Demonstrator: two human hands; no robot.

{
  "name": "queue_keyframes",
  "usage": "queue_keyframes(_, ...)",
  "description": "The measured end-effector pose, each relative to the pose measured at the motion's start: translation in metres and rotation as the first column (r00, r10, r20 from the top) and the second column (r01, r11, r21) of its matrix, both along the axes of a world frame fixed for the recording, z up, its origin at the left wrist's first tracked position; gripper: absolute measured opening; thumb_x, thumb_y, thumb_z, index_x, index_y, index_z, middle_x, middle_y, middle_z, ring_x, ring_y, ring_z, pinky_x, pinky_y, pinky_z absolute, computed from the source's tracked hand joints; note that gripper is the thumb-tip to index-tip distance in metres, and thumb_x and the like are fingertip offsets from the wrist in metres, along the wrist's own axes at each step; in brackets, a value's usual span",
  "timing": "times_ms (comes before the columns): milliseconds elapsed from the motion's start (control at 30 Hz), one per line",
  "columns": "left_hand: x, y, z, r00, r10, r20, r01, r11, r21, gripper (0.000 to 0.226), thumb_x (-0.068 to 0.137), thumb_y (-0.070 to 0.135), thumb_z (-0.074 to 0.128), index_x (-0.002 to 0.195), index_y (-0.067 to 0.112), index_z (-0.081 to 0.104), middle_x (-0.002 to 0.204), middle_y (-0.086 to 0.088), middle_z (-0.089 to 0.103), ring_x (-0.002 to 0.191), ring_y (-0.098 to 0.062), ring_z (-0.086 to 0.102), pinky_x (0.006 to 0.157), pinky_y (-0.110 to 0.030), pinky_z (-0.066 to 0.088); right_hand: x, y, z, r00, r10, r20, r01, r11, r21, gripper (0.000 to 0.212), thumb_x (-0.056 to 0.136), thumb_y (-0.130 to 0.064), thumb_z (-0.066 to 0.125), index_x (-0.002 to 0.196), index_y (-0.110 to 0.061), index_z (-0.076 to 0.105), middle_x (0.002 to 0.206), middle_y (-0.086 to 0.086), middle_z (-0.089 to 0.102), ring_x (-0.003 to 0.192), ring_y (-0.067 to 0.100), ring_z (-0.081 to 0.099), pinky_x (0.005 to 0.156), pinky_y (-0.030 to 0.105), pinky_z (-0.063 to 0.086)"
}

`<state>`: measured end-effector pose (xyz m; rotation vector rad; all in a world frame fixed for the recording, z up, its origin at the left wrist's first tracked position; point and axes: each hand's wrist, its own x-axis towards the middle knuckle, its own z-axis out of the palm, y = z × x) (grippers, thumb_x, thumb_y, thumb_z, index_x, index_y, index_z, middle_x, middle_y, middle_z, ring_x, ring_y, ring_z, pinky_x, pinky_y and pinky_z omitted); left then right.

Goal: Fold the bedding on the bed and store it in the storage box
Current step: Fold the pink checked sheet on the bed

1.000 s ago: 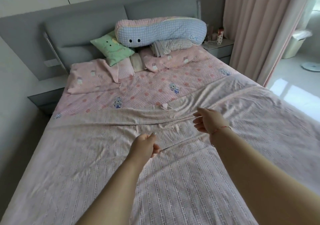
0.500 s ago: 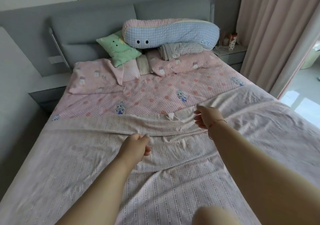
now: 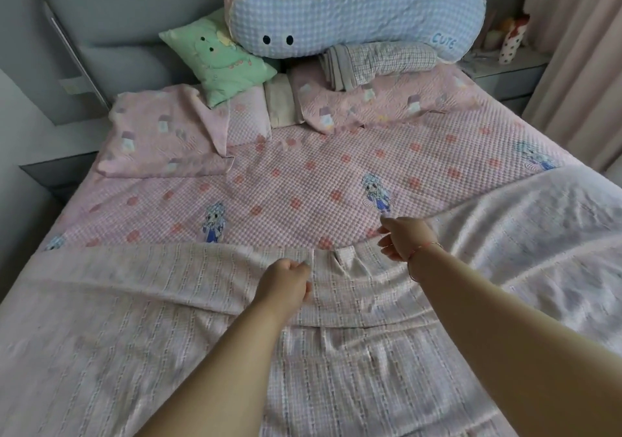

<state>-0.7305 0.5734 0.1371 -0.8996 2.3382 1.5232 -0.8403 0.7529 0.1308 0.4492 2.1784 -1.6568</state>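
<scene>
Bedding first: your pale pink woven blanket (image 3: 387,362) covers the near half of the bed, its far edge folded back. Your left hand (image 3: 286,281) pinches that edge in curled fingers; your right hand (image 3: 404,238) grips it just to the right. Beyond lies a pink checked quilted sheet (image 3: 303,180). At the far grey padded headboard (image 3: 134,22) sit a green square cushion (image 3: 215,59) and a long blue checked pillow (image 3: 353,12) reading "CUTE".

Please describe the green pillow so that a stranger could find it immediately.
Look at the grey headboard at the bed's far end. Leaning against it, left of the long blue pillow, is the green pillow. It is the only green thing there, small, square, with a cartoon face.
</scene>
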Motion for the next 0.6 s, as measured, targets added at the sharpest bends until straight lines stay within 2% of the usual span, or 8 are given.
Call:
queue_keyframes(100, -0.041, -0.006, -0.046, 0.999, 0.023, 0.044, -0.022, 1.0, -0.017, 0.022, 0.095, 0.034, 0.049, 0.09, 0.015, 0.06, 0.083, -0.007, 0.069, 0.083, -0.03, 0.065, 0.082, -0.044, 0.055, -0.032, 0.0, -0.044, 0.999, 0.02, 0.03, -0.021, 0.999, 0.049, 0.032, 0.097, -0.026, 0.049, 0.071, -0.009, 0.056, 0.063, 0.008, 0.058, 0.052, 0.018, 0.052, 0.053, 0.025, 0.043)
queue_keyframes(200, -0.083, -0.009, -0.096, 0.993, -0.012, 0.117, 0.02, 0.998, -0.062, 0.032, 0.096, 0.037, 0.045, 0.099, 0.009, 0.061, 0.081, -0.01, 0.063, 0.072, -0.028, 0.058, 0.072, -0.032, 0.047, -0.067, -0.007, -0.091, 0.996, 0.045, 0.075, -0.052, 0.994, 0.096, 0.029, 0.097, -0.026, 0.048, 0.079, -0.007, 0.058, 0.062, 0.007, 0.059, 0.052, 0.017, 0.053, 0.054, 0.026, 0.044)
queue_keyframes(233, -0.098, -0.009, -0.115, 0.991, -0.021, 0.135, 0.029, 0.998, -0.063, 0.039, 0.096, 0.039, 0.044, 0.104, 0.006, 0.061, 0.087, -0.014, 0.065, 0.078, -0.03, 0.061, 0.073, -0.034, 0.048, -0.077, -0.01, -0.108, 0.994, 0.057, 0.088, -0.066, 0.992, 0.105, 0.028, 0.097, -0.027, 0.048, 0.085, -0.005, 0.059, 0.062, 0.007, 0.059, 0.051, 0.017, 0.053, 0.055, 0.026, 0.044)
queue_keyframes(333, -0.13, -0.012, -0.161, 0.99, -0.015, 0.139, 0.02, 0.999, -0.029, 0.068, 0.08, 0.055, 0.043, 0.119, 0.001, 0.056, 0.121, -0.028, 0.06, 0.112, -0.043, 0.059, 0.095, -0.051, 0.05, -0.096, -0.017, -0.139, 0.985, 0.099, 0.142, -0.118, 0.984, 0.134, 0.034, 0.098, -0.029, 0.046, 0.099, 0.001, 0.061, 0.063, 0.008, 0.061, 0.055, 0.021, 0.055, 0.062, 0.033, 0.05)
queue_keyframes(367, -0.14, -0.015, -0.18, 0.989, -0.019, 0.15, 0.023, 0.999, -0.03, 0.071, 0.077, 0.058, 0.043, 0.121, 0.004, 0.055, 0.125, -0.028, 0.058, 0.115, -0.043, 0.057, 0.098, -0.055, 0.048, -0.104, -0.019, -0.151, 0.982, 0.116, 0.15, -0.139, 0.979, 0.152, 0.036, 0.098, -0.03, 0.045, 0.102, 0.002, 0.061, 0.065, 0.01, 0.062, 0.058, 0.023, 0.056, 0.067, 0.037, 0.053)
queue_keyframes(433, -0.154, -0.016, -0.198, 0.985, -0.041, 0.167, 0.05, 0.998, -0.048, 0.055, 0.087, 0.054, 0.043, 0.126, 0.016, 0.053, 0.127, -0.022, 0.059, 0.117, -0.041, 0.057, 0.099, -0.055, 0.048, -0.114, -0.022, -0.166, 0.973, 0.164, 0.164, -0.193, 0.964, 0.184, 0.035, 0.099, -0.029, 0.042, 0.111, 0.001, 0.057, 0.07, 0.013, 0.062, 0.06, 0.025, 0.056, 0.069, 0.039, 0.053)
queue_keyframes(533, -0.166, -0.015, -0.212, 0.982, -0.051, 0.18, 0.063, 0.996, -0.066, 0.048, 0.095, 0.051, 0.037, 0.14, 0.036, 0.037, 0.132, -0.011, 0.057, 0.117, -0.035, 0.057, 0.098, -0.052, 0.049, -0.125, -0.023, -0.184, 0.953, 0.206, 0.223, -0.245, 0.955, 0.165, 0.039, 0.101, -0.027, 0.039, 0.131, -0.005, 0.047, 0.07, 0.011, 0.054, 0.056, 0.025, 0.055, 0.055, 0.035, 0.051)
queue_keyframes(600, -0.174, -0.016, -0.221, 0.974, -0.047, 0.223, 0.067, 0.994, -0.082, 0.049, 0.097, 0.055, 0.034, 0.144, 0.043, 0.03, 0.129, -0.01, 0.059, 0.108, -0.033, 0.062, 0.09, -0.049, 0.054, -0.129, -0.025, -0.191, 0.934, 0.212, 0.289, -0.265, 0.951, 0.159, 0.038, 0.101, -0.031, 0.037, 0.135, -0.014, 0.04, 0.079, 0.011, 0.055, 0.052, 0.023, 0.057, 0.049, 0.033, 0.055)
